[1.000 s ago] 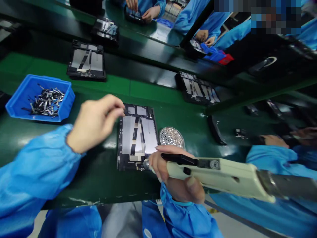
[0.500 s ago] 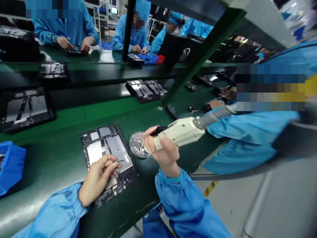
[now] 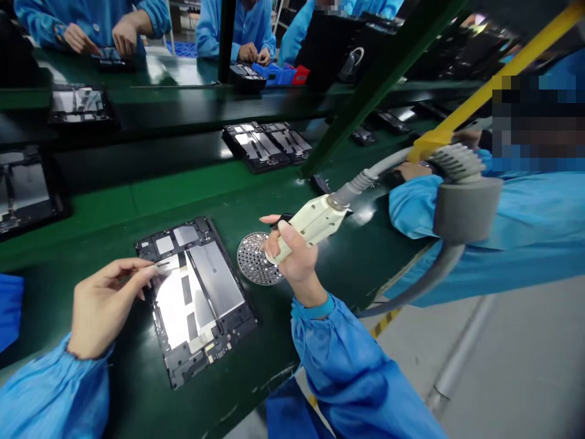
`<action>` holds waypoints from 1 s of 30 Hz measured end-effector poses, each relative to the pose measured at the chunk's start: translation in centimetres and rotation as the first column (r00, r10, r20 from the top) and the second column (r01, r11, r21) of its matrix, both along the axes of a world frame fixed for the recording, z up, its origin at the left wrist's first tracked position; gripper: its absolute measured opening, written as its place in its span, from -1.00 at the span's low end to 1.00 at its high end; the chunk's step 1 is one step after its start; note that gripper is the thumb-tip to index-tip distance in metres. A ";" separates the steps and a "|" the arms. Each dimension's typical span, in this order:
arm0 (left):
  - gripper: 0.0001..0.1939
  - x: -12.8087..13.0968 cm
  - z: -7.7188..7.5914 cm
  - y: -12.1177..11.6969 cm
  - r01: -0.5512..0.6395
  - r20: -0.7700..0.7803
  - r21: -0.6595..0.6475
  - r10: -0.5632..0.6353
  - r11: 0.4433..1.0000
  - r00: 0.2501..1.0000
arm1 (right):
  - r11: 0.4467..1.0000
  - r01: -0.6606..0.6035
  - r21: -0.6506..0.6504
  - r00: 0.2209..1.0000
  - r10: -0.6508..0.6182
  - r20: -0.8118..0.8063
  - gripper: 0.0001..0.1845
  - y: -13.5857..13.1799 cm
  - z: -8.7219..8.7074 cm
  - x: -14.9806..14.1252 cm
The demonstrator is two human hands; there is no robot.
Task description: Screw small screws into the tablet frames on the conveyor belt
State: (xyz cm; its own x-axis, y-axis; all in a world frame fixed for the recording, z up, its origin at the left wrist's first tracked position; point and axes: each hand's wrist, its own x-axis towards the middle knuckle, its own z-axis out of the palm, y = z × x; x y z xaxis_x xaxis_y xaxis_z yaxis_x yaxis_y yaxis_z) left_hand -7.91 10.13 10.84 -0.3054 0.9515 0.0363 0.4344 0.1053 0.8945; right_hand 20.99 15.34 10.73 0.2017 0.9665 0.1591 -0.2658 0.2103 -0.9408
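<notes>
Pinching: our left hand (image 3: 103,305) has its thumb and finger closed on a thin dark strip (image 3: 162,264), up over the top left part of the open tablet.
Gripping: our right hand (image 3: 297,253) has its fingers wrapped around a pale power tool (image 3: 315,225). The tool's front end is at the right side of the round tray, and we cannot tell if they touch.
Open tablet (image 3: 222,280): it lies flat and turned a bit on the green table (image 3: 342,274), between our two hands, with its shiny inside facing up.
Round tray (image 3: 256,259): it is silver, full of little holes, and sits just beside the tablet's right side.
Blue bin (image 3: 9,308): we see only a part of it, at the left edge.
Farther back: two more tablets (image 3: 267,146) lie side by side.
Right side: a person in a blue sleeve (image 3: 457,204) is near a gray hose (image 3: 411,292).
</notes>
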 end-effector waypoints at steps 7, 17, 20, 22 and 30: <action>-0.72 -0.9 -1.1 0.9 -0.079 0.023 -0.018 0.080 0.997 0.997 | 1.000 -0.019 -0.021 1.000 0.019 0.012 -0.61 0.3 -0.2 -0.1; -0.66 -2.6 -3.0 3.2 -0.166 0.213 0.007 0.161 0.986 0.964 | 0.999 -0.036 -0.004 0.997 0.036 0.068 -0.63 0.0 -0.2 -0.1; -0.65 -2.8 -3.3 3.4 -0.177 0.239 0.014 0.169 0.984 0.956 | 1.000 -0.023 0.018 0.998 0.022 0.050 -0.62 -0.1 -0.3 -0.1; -0.66 -2.8 -3.3 3.3 -0.187 0.243 0.013 0.178 0.982 0.954 | 1.000 -0.017 0.017 0.999 0.016 0.042 -0.61 -0.1 -0.4 0.0; -0.67 -2.7 -3.0 3.4 -0.177 0.233 -0.019 0.176 0.984 0.956 | 0.999 0.013 -0.040 0.998 -0.011 0.057 -0.54 0.0 -0.4 -0.2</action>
State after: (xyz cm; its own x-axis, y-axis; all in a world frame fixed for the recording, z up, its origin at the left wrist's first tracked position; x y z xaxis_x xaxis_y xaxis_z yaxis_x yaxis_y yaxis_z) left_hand -10.59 13.57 7.80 -0.4686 0.8818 -0.0538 0.1886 0.1594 0.9690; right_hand 20.74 15.36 10.30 0.2048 0.9700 0.1311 -0.2097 0.1743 -0.9621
